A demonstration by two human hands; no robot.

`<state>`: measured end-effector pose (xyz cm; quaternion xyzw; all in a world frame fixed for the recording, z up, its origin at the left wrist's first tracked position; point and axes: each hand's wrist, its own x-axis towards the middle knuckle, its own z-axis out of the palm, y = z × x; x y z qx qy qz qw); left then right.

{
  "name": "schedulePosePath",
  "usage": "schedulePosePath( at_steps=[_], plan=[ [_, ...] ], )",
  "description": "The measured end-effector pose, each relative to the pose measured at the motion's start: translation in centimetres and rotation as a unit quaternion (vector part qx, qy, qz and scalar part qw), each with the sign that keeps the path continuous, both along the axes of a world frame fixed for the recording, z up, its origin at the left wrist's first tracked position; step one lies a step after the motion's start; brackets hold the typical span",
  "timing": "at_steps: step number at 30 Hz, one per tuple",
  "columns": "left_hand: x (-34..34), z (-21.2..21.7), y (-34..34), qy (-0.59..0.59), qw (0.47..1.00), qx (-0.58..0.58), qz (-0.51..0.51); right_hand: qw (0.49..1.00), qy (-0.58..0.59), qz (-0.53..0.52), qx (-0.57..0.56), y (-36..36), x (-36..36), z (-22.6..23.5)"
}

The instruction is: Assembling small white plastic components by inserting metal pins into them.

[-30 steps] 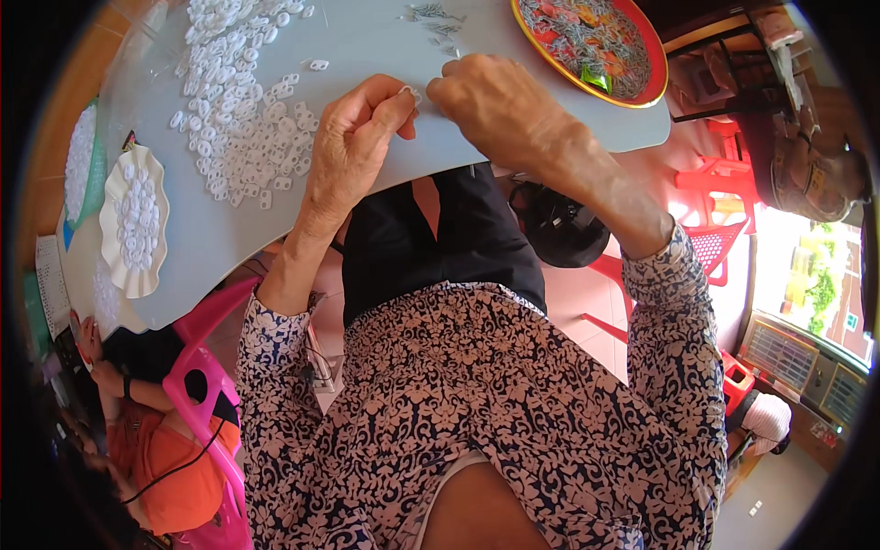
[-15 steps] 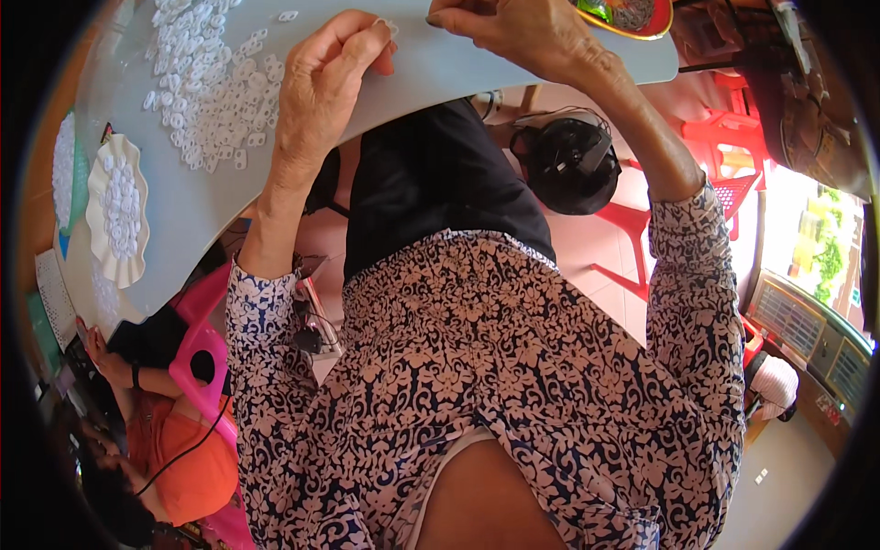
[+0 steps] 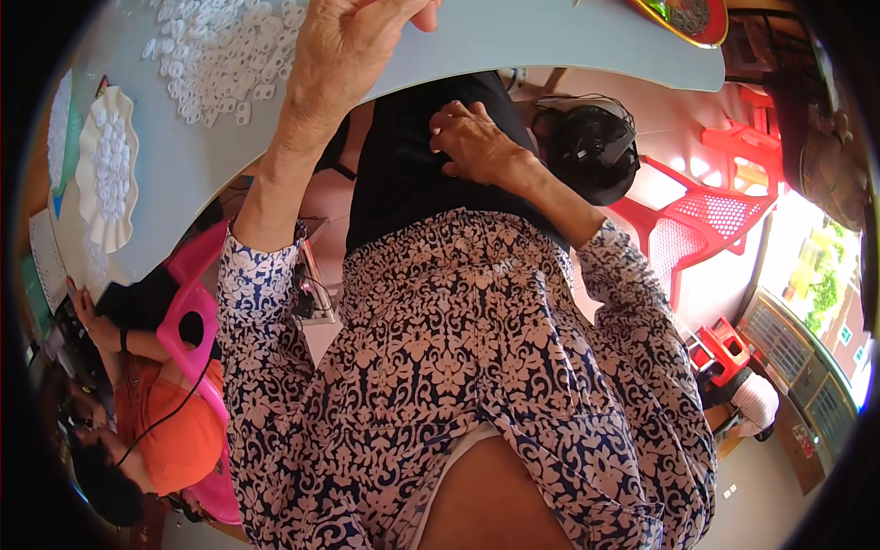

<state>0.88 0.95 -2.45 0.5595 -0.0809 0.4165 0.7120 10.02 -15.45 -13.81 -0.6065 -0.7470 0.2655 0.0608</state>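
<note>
My left hand [image 3: 344, 57] is raised over the grey-blue table top [image 3: 513, 41], partly cut off by the upper edge of the view. Its visible fingers are bent and closed, and the fingertips with whatever they pinch are out of sight. Beside it lies a heap of small white oval plastic pieces with holes [image 3: 225, 60]. My right hand [image 3: 477, 142] is low over my lap, against the black trousers [image 3: 390, 174]. Its fingers are loosely bent and apart, the thumb separate, and nothing shows in them.
A scalloped cream dish [image 3: 87, 183] holds more white pieces at the table's left. A red, gold-rimmed tray [image 3: 710, 35] stands at the far right. Below are a black bag-like object [image 3: 591, 151] and red plastic chairs [image 3: 706, 215]. Someone in orange [image 3: 179, 431] sits at left by a pink chair [image 3: 188, 335].
My right hand has come down from over the table to my lap. The left hand has shifted up, taking its fingertips and the small whitish thing they pinched out of view.
</note>
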Motion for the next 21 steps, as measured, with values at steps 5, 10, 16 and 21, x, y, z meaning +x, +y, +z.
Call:
schedulePosePath(
  at_steps=[5, 10, 16, 21],
  plan=[
    [-0.7, 1.2, -0.5, 0.205, 0.973, 0.052, 0.095, 0.988, -0.148, 0.043, -0.023, 0.1, -2.3, -3.1],
    [-1.4, 2.8, -0.9, 0.35, 0.921, 0.083, 0.147, 0.979, -0.128, 0.075, -0.14, 1.5, -2.7, -5.2],
    [-1.3, 3.0, -1.1, 0.33, 0.93, 0.089, 0.136, 0.958, 0.168, 0.057, -0.227, 2.5, 1.0, -4.1],
    [-0.4, 0.5, 0.0, 0.029, 0.995, 0.079, 0.051, 0.78, 0.463, -0.272, -0.322, 1.6, 4.2, -1.3]
  ],
)
